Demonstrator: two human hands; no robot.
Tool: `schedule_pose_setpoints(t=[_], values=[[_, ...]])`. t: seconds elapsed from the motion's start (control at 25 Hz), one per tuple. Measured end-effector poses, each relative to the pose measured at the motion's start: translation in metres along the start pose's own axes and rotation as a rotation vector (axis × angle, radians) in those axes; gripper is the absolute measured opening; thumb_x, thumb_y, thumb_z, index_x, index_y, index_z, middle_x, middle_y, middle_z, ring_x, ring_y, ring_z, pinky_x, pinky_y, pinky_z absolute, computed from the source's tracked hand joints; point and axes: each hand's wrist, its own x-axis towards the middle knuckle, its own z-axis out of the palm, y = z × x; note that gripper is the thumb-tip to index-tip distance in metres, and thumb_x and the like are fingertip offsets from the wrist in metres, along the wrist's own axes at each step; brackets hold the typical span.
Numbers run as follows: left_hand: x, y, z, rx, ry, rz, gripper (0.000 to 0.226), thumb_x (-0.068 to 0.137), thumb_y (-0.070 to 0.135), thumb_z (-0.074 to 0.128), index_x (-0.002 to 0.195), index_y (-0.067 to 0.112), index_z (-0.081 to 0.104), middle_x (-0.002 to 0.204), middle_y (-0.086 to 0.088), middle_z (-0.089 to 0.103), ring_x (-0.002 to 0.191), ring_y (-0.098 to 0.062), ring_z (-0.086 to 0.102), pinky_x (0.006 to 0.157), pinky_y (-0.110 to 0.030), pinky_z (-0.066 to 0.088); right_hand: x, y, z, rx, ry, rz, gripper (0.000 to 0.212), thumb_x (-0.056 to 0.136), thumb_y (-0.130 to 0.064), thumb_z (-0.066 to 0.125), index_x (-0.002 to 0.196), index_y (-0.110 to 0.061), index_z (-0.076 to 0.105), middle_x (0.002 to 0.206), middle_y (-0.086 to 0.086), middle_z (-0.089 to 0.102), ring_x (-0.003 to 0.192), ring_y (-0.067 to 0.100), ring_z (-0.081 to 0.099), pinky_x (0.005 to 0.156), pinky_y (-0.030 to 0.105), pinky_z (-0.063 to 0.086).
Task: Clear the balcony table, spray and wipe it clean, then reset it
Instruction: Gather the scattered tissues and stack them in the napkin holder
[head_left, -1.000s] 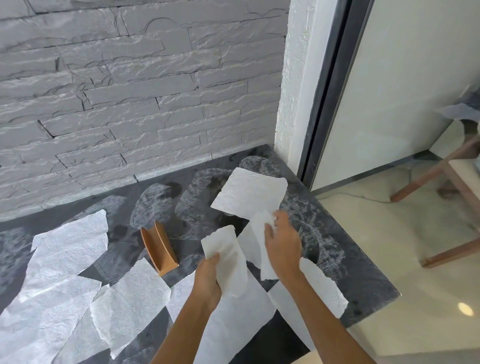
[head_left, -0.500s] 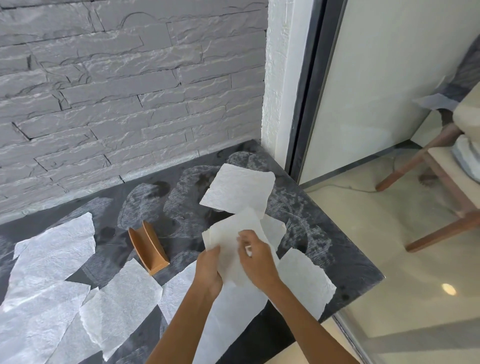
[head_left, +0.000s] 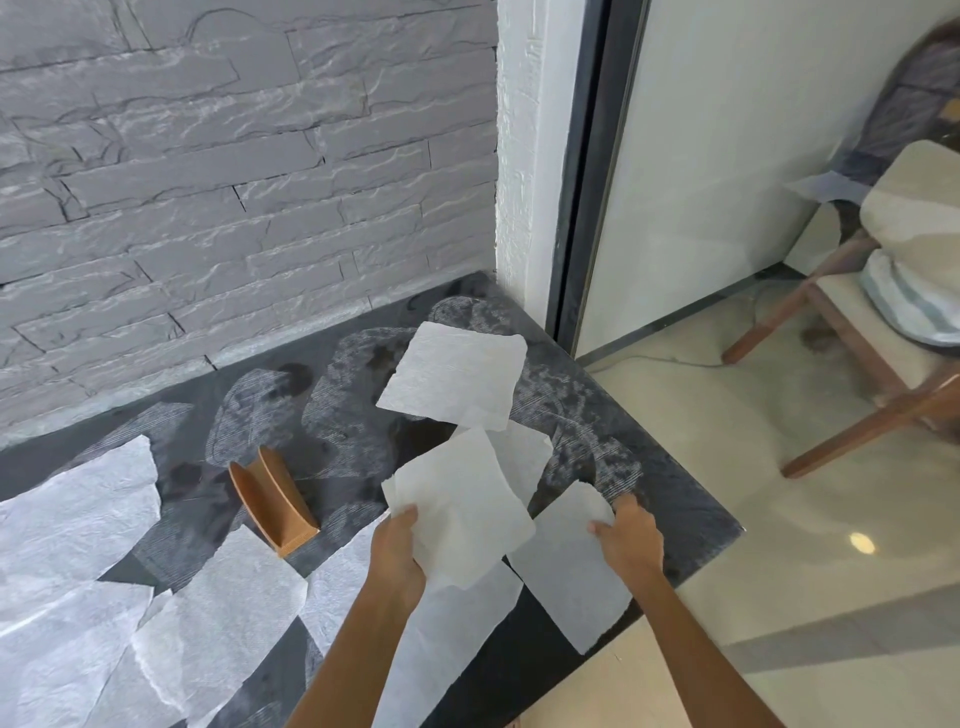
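Observation:
A dark stone table (head_left: 670, 499) is strewn with several white paper napkins. My left hand (head_left: 397, 543) holds a small stack of napkins (head_left: 462, 514) lifted just above the table. My right hand (head_left: 631, 535) pinches the far corner of another napkin (head_left: 569, 577) that lies flat near the table's right edge. One more napkin (head_left: 452, 376) lies further back, and several napkins (head_left: 78, 519) cover the left part. An empty brown napkin holder (head_left: 272, 501) stands left of my hands.
A grey stone wall (head_left: 234, 182) backs the table. A white pillar and dark door frame (head_left: 576, 171) stand at its far right corner. A wooden chair (head_left: 857, 374) with cushions stands on the tiled floor to the right.
My right hand left the stack held in my left hand and moved right onto the napkin near the table's edge. The view has swung slightly left.

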Motion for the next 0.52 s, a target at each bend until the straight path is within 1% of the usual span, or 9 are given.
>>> schedule_pose_setpoints(t=[0.04, 0.08, 0.12, 0.2, 0.28, 0.32, 0.4, 0.48, 0.52], values=[[0.000, 0.001, -0.001, -0.004, -0.004, -0.005, 0.014, 0.096, 0.014, 0.043, 0.108, 0.010, 0.052, 0.089, -0.007, 0.058, 0.081, -0.026, 0.054, 0.097, -0.049, 0.040, 0.000, -0.005, -0.005, 0.126, -0.018, 0.035, 0.014, 0.086, -0.013, 0.063, 0.079, -0.008, 0.051, 0.073, 0.007, 0.052, 0.065, 0.022, 0.052, 0.063, 0.034, 0.042], [0.001, 0.001, -0.002, -0.006, -0.004, -0.009, 0.014, 0.096, 0.015, 0.044, 0.108, 0.011, 0.051, 0.092, -0.008, 0.058, 0.086, -0.028, 0.054, 0.099, -0.050, 0.039, 0.002, -0.012, -0.009, 0.244, -0.012, 0.059, 0.025, 0.082, -0.006, 0.062, 0.065, -0.011, 0.044, 0.060, 0.004, 0.042, 0.053, 0.018, 0.041, 0.054, 0.031, 0.035], [0.001, 0.001, -0.004, -0.003, -0.001, -0.012, 0.015, 0.096, 0.016, 0.044, 0.109, 0.011, 0.051, 0.096, -0.008, 0.057, 0.092, -0.030, 0.053, 0.100, -0.051, 0.039, 0.002, -0.020, -0.016, 0.353, 0.019, 0.063, 0.031, 0.079, -0.003, 0.060, 0.059, -0.013, 0.037, 0.055, 0.002, 0.036, 0.049, 0.016, 0.034, 0.051, 0.029, 0.029], [0.003, 0.002, -0.007, 0.003, 0.013, -0.022, 0.016, 0.096, 0.017, 0.046, 0.110, 0.012, 0.051, 0.097, -0.009, 0.057, 0.097, -0.031, 0.051, 0.098, -0.051, 0.041, -0.003, -0.045, -0.029, 0.476, 0.136, -0.005, 0.027, 0.078, -0.006, 0.059, 0.060, -0.011, 0.039, 0.056, 0.002, 0.040, 0.052, 0.017, 0.036, 0.050, 0.029, 0.028], [0.002, 0.003, -0.008, -0.013, 0.018, -0.025, 0.017, 0.096, 0.017, 0.047, 0.111, 0.011, 0.051, 0.095, -0.008, 0.058, 0.093, -0.030, 0.053, 0.093, -0.049, 0.043, -0.014, -0.076, -0.037, 0.524, 0.240, -0.154, 0.020, 0.081, -0.011, 0.060, 0.066, -0.011, 0.046, 0.064, 0.002, 0.048, 0.058, 0.017, 0.042, 0.051, 0.029, 0.031], [0.002, 0.003, -0.007, -0.030, 0.019, -0.029, 0.019, 0.096, 0.017, 0.047, 0.112, 0.010, 0.052, 0.094, -0.008, 0.059, 0.093, -0.031, 0.054, 0.094, -0.049, 0.043, -0.021, -0.091, -0.038, 0.528, 0.258, -0.235, 0.017, 0.083, -0.014, 0.060, 0.070, -0.013, 0.049, 0.068, 0.000, 0.051, 0.059, 0.013, 0.045, 0.051, 0.027, 0.033], [0.003, 0.005, -0.008, -0.063, 0.014, -0.033, 0.024, 0.095, 0.017, 0.047, 0.116, 0.007, 0.053, 0.102, -0.011, 0.061, 0.102, -0.034, 0.055, 0.100, -0.050, 0.042, -0.039, -0.118, -0.028, 0.489, 0.219, -0.400, 0.009, 0.086, -0.019, 0.061, 0.080, -0.017, 0.053, 0.078, -0.006, 0.054, 0.067, 0.005, 0.048, 0.057, 0.020, 0.036], [0.002, 0.006, -0.007, -0.092, -0.016, -0.018, 0.030, 0.096, 0.017, 0.045, 0.121, 0.002, 0.054, 0.114, -0.016, 0.060, 0.113, -0.037, 0.053, 0.105, -0.050, 0.039, -0.058, -0.138, -0.006, 0.425, 0.141, -0.529, 0.007, 0.087, -0.020, 0.060, 0.087, -0.017, 0.054, 0.086, -0.005, 0.054, 0.077, 0.008, 0.050, 0.064, 0.022, 0.040], [0.000, 0.006, -0.006, -0.104, -0.046, 0.006, 0.033, 0.097, 0.017, 0.042, 0.123, 0.000, 0.053, 0.115, -0.018, 0.060, 0.115, -0.036, 0.053, 0.105, -0.049, 0.038, -0.066, -0.144, 0.006, 0.395, 0.095, -0.576, 0.007, 0.088, -0.020, 0.059, 0.089, -0.015, 0.054, 0.089, -0.003, 0.055, 0.082, 0.011, 0.050, 0.069, 0.025, 0.042]])
